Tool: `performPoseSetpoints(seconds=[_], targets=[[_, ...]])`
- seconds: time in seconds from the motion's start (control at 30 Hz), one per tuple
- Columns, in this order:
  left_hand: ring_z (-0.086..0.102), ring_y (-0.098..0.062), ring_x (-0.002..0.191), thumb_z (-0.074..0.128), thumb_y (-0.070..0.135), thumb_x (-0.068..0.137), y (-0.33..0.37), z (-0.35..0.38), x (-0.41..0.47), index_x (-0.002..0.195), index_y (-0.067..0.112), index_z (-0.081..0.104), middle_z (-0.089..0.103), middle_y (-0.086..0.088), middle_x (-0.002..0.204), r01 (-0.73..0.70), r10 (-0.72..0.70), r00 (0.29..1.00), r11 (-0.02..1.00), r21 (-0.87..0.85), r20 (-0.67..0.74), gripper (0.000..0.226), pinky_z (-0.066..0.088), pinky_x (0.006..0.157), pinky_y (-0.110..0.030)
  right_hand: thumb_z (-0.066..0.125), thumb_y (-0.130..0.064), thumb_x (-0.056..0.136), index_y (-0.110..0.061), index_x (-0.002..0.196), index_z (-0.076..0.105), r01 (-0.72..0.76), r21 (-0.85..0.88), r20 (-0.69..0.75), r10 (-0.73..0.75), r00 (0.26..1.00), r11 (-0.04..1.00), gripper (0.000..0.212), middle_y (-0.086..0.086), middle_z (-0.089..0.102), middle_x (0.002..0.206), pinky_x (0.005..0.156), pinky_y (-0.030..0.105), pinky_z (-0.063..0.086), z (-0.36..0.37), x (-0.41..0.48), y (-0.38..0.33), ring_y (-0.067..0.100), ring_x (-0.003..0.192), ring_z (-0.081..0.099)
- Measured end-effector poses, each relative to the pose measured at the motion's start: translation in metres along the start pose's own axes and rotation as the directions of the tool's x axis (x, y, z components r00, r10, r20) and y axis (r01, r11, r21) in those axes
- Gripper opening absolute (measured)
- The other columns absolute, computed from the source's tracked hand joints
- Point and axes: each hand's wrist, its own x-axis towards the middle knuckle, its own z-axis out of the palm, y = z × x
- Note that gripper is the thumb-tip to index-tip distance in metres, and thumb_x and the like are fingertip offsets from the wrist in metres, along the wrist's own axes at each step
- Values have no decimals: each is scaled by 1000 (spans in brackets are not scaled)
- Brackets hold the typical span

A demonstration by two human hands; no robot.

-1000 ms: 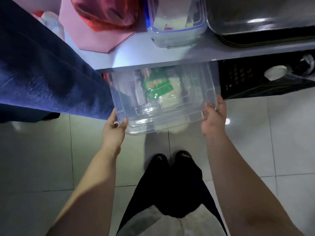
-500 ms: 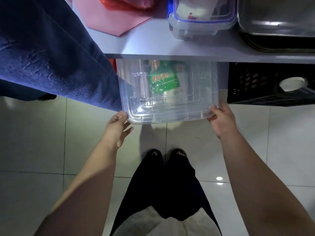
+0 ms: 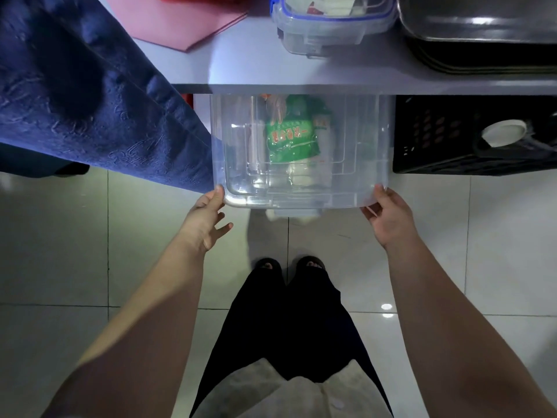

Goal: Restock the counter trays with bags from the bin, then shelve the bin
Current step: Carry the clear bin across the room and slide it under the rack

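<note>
A clear plastic bin (image 3: 355, 176) sits half under the white counter (image 3: 259, 67), its near rim sticking out over the floor. Inside it lie a green bag (image 3: 291, 137) with red print and pale bags beneath. My left hand (image 3: 208, 218) is at the bin's near left corner, with the thumb touching the rim and the fingers spread apart. My right hand (image 3: 388, 215) is at the near right corner; its fingertips rest against the rim and the palm is open. Neither hand is closed around the bin.
A black crate (image 3: 446, 146) holding a white lid stands under the counter, right of the bin. A blue-clipped clear box (image 3: 331, 28), a metal tray (image 3: 482, 22) and pink paper (image 3: 180, 19) lie on the counter. Blue fabric (image 3: 84, 95) hangs at left. My feet stand on pale tiles.
The bin has slid further under the counter. Both hands have loosened from gripping its near corners to only touching them, and the left fingers have spread.
</note>
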Motion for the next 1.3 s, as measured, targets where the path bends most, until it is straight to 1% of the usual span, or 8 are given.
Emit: performPoseSetpoints(seconds=[0.23, 0.33, 0.4, 0.47, 0.6, 0.7, 0.9, 1.3], targets=[[61, -19, 97, 60, 51, 88, 22, 23, 1, 100, 26, 59, 67, -3, 101, -176, 178, 972, 984, 26, -152, 27, 52, 80, -35, 64, -42, 87, -10, 113, 60, 130, -378, -155, -201, 967, 917, 42, 8, 62, 102, 87, 38, 54, 26, 15, -24, 19, 91, 59], [59, -16, 84, 71, 40, 82, 9, 37, -11, 116, 17, 56, 61, 1, 94, -395, 417, 842, 909, 135, -343, 43, 53, 83, -38, 68, -35, 83, -7, 128, 52, 408, -705, -44, -611, 791, 579, 55, 15, 54, 127, 102, 41, 39, 29, 3, -20, 30, 116, 50], [56, -18, 91, 77, 33, 76, -10, 43, -23, 114, 13, 58, 61, 0, 98, -579, 735, 610, 668, 468, -296, 47, 47, 89, -43, 71, -35, 79, -8, 130, 50, 595, -777, 263, -754, 603, 205, 62, 18, 49, 133, 107, 44, 31, 31, -8, -10, 36, 125, 40], [53, -24, 105, 78, 30, 74, -27, 53, -27, 115, 15, 58, 60, -5, 112, -641, 910, 414, 278, 716, 17, 48, 39, 95, -44, 72, -44, 75, -15, 136, 43, 664, -741, 549, -654, 520, -94, 73, 17, 41, 143, 114, 51, 20, 39, -14, 7, 37, 135, 25], [44, -39, 125, 78, 22, 69, -36, 84, -3, 133, 16, 52, 50, -16, 137, -541, 792, 334, -282, 792, 510, 69, 31, 108, -51, 84, -42, 60, -15, 141, 37, 624, -619, 778, -483, 402, -477, 97, 19, 33, 146, 112, 59, 21, 62, -1, 35, 40, 135, 18], [45, -41, 129, 77, 17, 71, -31, 95, 19, 139, 16, 48, 50, -19, 138, -374, 747, 318, -467, 802, 583, 73, 33, 108, -56, 78, -29, 67, -19, 137, 32, 518, -654, 751, -558, 353, -552, 85, 11, 25, 135, 107, 54, 32, 73, 14, 44, 35, 126, 27], [55, -38, 119, 78, 25, 72, -9, 85, 48, 134, 21, 54, 58, -14, 132, -229, 774, 167, -573, 787, 611, 67, 41, 101, -53, 52, -8, 81, -20, 129, 43, 505, -656, 695, -709, 116, -560, 50, 10, 34, 120, 95, 50, 45, 101, 26, 41, 31, 108, 38], [60, -39, 105, 75, 37, 79, 21, 71, 36, 123, 14, 64, 64, -18, 117, -421, 734, 149, -559, 715, 662, 51, 46, 86, -46, 76, -22, 75, -9, 128, 57, 653, -572, 778, -581, 240, -496, 58, 18, 60, 115, 97, 48, 43, 90, 15, 11, 30, 112, 38]])
